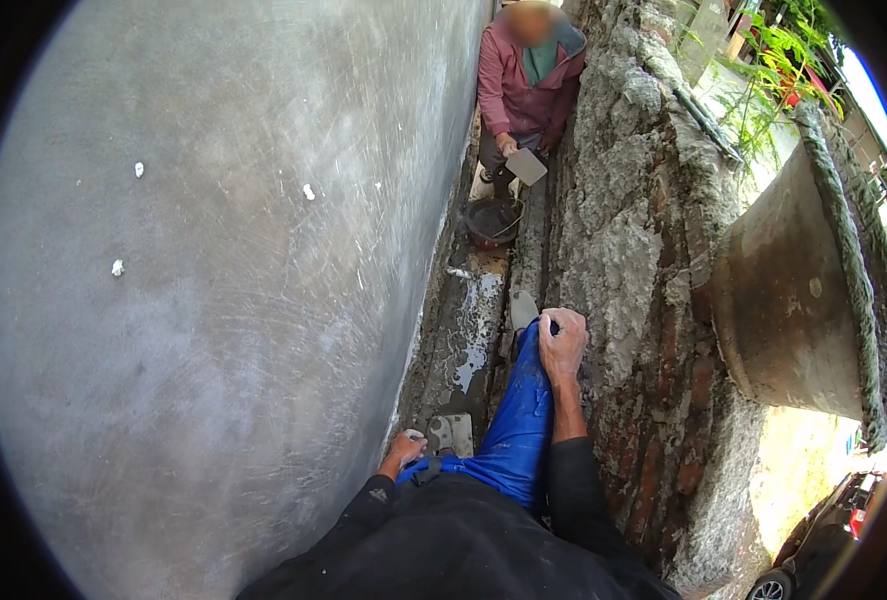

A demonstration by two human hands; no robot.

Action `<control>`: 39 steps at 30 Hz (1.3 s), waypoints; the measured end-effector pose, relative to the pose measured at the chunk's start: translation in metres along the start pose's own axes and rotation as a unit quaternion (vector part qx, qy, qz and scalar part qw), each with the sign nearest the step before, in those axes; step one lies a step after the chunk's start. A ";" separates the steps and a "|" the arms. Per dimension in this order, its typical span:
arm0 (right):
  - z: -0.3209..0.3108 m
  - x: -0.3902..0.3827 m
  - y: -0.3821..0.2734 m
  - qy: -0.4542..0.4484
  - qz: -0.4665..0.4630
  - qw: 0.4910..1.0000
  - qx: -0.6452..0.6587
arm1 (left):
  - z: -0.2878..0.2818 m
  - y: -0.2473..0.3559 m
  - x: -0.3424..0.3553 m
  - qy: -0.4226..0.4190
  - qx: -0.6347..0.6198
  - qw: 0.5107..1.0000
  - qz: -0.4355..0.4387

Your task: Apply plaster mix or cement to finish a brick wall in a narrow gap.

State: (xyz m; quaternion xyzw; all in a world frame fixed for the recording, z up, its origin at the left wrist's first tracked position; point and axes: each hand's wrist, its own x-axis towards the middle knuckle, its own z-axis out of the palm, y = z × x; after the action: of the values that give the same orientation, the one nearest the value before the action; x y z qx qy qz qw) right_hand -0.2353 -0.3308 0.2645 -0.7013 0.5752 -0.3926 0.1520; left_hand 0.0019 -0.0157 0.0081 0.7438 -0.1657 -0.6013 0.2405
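My right hand rests at the knee of my blue trouser leg, its dusty fingers curled against it. My left hand is low beside my left hip, close to the smooth grey wall, with fingers curled; whatever is in them, if anything, I cannot make out. My pale, mud-smeared footwear stands in a narrow, wet, muddy channel between the grey wall and a rough brick and mortar wall.
Ahead, a person in a pink jacket holds a flat rectangular tool above a bucket in the channel. A large weathered container with a rope hangs at the right, near plants. A dark vehicle is below.
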 end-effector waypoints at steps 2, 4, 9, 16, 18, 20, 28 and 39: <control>-0.002 -0.003 0.008 0.007 0.005 1.000 -0.008 | 0.008 0.003 -0.001 -0.001 -0.009 1.000 0.004; -0.004 -0.004 0.013 0.010 0.010 1.000 -0.017 | 0.019 0.007 -0.009 -0.012 -0.023 0.999 -0.027; -0.004 -0.003 -0.002 -0.015 0.020 0.999 -0.020 | 0.029 -0.031 0.015 -0.113 0.084 0.989 0.035; -0.001 -0.006 0.001 -0.014 0.016 0.999 -0.047 | 0.033 -0.004 0.006 -0.302 0.213 0.916 0.157; 0.000 -0.006 -0.003 -0.016 0.013 0.999 -0.045 | 0.027 -0.004 0.002 -0.236 0.201 0.945 0.106; 0.001 -0.007 -0.007 -0.016 0.003 0.999 -0.038 | 0.018 -0.009 -0.002 -0.167 0.184 0.965 0.086; -0.005 -0.002 -0.003 -0.015 0.012 0.999 -0.036 | 0.016 0.010 -0.011 -0.052 0.020 0.998 -0.010; -0.010 0.009 0.018 -0.002 0.038 0.999 -0.039 | 0.029 0.028 -0.006 -0.079 0.011 0.997 0.011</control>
State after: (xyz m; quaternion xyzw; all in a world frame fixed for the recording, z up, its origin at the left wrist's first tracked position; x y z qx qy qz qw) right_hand -0.2545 -0.3420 0.2621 -0.6853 0.6160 -0.3624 0.1399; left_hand -0.0264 -0.0406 0.0240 0.6948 -0.1992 -0.6533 0.2251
